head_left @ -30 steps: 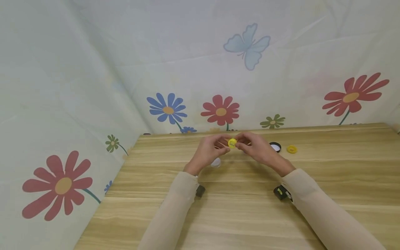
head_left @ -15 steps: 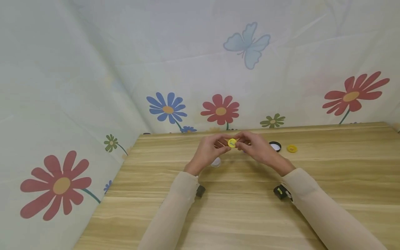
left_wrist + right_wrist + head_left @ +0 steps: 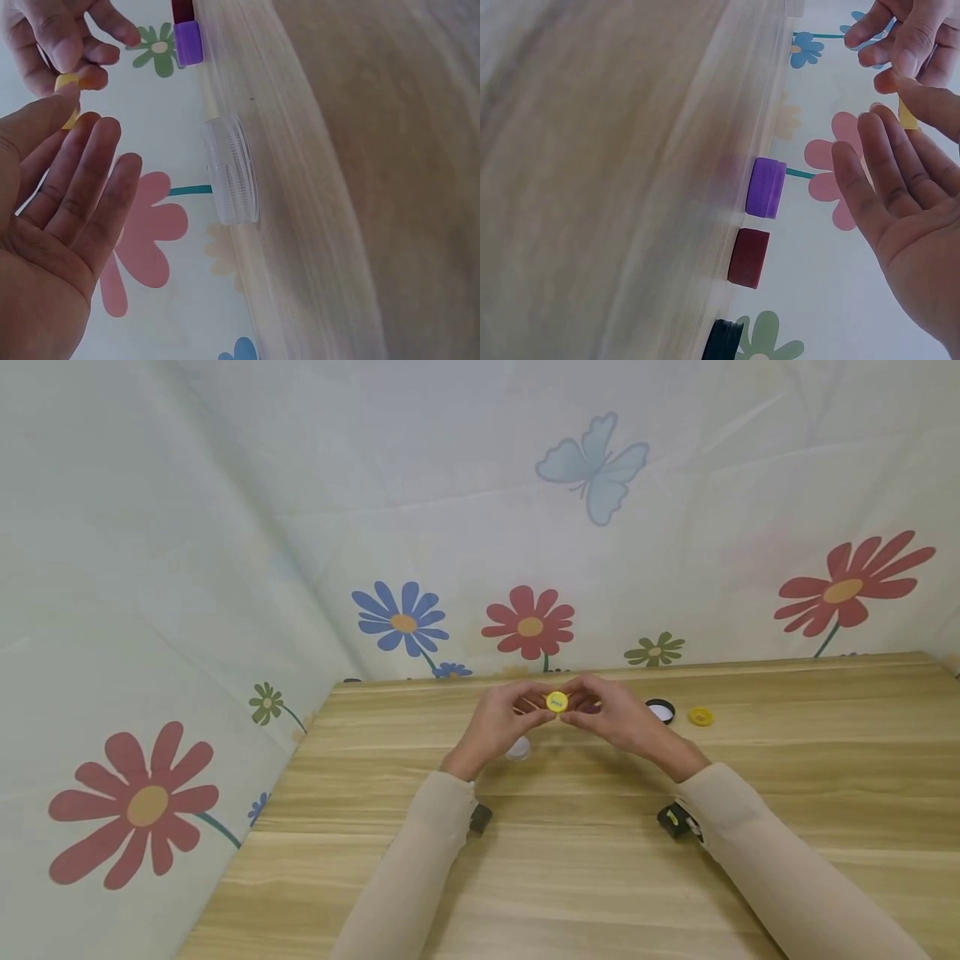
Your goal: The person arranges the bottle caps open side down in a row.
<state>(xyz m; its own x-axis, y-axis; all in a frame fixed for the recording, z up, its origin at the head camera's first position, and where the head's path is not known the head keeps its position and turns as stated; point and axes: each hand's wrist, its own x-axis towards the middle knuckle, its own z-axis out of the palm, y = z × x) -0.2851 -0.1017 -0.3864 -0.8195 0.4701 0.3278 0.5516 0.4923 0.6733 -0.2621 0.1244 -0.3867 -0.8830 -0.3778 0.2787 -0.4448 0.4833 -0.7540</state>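
A yellow bottle cap (image 3: 557, 702) with blue marking on its face is held above the table, face toward the head camera. My left hand (image 3: 497, 720) pinches its left side between thumb and fingertips. From the other side my right hand (image 3: 621, 714) pinches it too, the thumb at its lower edge. In the left wrist view the cap (image 3: 69, 81) shows only partly between the fingers; the remaining fingers of both hands spread loosely behind it. Below the left hand a clear ridged cap (image 3: 231, 171) stands on the table.
Purple (image 3: 765, 187) and dark red (image 3: 748, 258) caps stand on the wooden table (image 3: 570, 877), with a black cap (image 3: 724, 339) near them. Right of my right hand lie a black-rimmed lid with white inside (image 3: 662, 712) and another yellow cap (image 3: 701, 717). A flowered cloth (image 3: 450, 510) hangs behind.
My right thumb has slid off the yellow cap's face down to its lower edge, and the marking on the face has turned slightly. Both arms stay almost still.
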